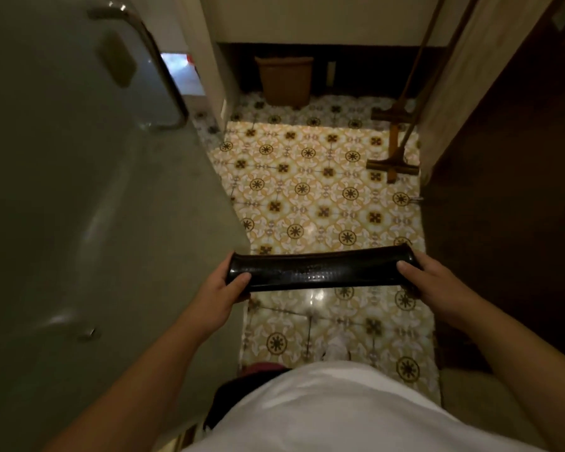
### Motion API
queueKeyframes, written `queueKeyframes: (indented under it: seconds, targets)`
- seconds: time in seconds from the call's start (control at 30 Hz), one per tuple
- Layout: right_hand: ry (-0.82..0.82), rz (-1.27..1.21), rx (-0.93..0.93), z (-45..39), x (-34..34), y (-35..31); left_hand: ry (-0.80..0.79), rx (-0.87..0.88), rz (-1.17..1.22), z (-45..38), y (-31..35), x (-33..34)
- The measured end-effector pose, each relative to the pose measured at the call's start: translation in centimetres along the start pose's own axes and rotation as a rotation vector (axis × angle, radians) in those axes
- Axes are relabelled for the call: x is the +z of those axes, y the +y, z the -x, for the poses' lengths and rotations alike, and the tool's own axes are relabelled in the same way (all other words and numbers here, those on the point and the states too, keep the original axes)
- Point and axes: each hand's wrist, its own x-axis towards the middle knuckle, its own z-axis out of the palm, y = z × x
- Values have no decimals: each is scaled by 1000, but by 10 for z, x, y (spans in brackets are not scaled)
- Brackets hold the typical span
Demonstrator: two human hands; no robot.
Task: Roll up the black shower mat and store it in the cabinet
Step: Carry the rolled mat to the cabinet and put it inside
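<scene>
The black shower mat point(320, 270) is rolled into a glossy tube and held level above the patterned tile floor, in front of my body. My left hand point(224, 283) grips its left end, thumb on top. My right hand point(433, 280) grips its right end the same way. Both arms reach forward from the bottom of the view. No cabinet is clearly recognisable in the frame.
A grey glass door with a metal handle point(163, 76) fills the left side. A brown bin point(286, 81) stands at the far wall. Two wooden-handled floor tools point(393, 166) lean at the right. A dark wooden panel point(503, 190) lines the right edge.
</scene>
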Motion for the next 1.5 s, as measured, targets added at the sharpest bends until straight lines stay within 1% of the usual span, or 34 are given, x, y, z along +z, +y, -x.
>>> queueKeyframes:
  seconds: [0.13,0.2,0.3,0.4,0.5,0.67,0.8,0.93,1.1,1.33,1.5]
  targets:
    - [-14,15,38,-51,-35,-23,-27,-26,-60,-55,27,22]
    - [-22,-1,58,-70,-46,-29,-22,-46,-46,-79,36,29]
    - [-22,12,43,-99,-57,-37,-12,-84,-41,-116,43,30]
    - [-10,13,58,-132,-65,-50,-49,-121,-45,-155,48,26]
    - [-17,-1,67,-172,-69,-68,-68,-117,-23,-196,55,20]
    - [34,-18,71,-253,-70,-108,1,-95,26,-277,81,9]
    - [40,-49,88,-307,-72,-143,98,-65,58,-328,106,-3]
    - [42,-22,81,-364,-75,-184,139,-104,193,-368,130,-16]
    - [-52,46,40,-436,-73,-219,231,-138,320,-408,142,-33]
    - [-244,126,-3,-567,-54,-268,438,-139,314,-476,151,-60]
    - [-403,213,-11,-672,-44,-314,587,-180,344,-528,171,-72]
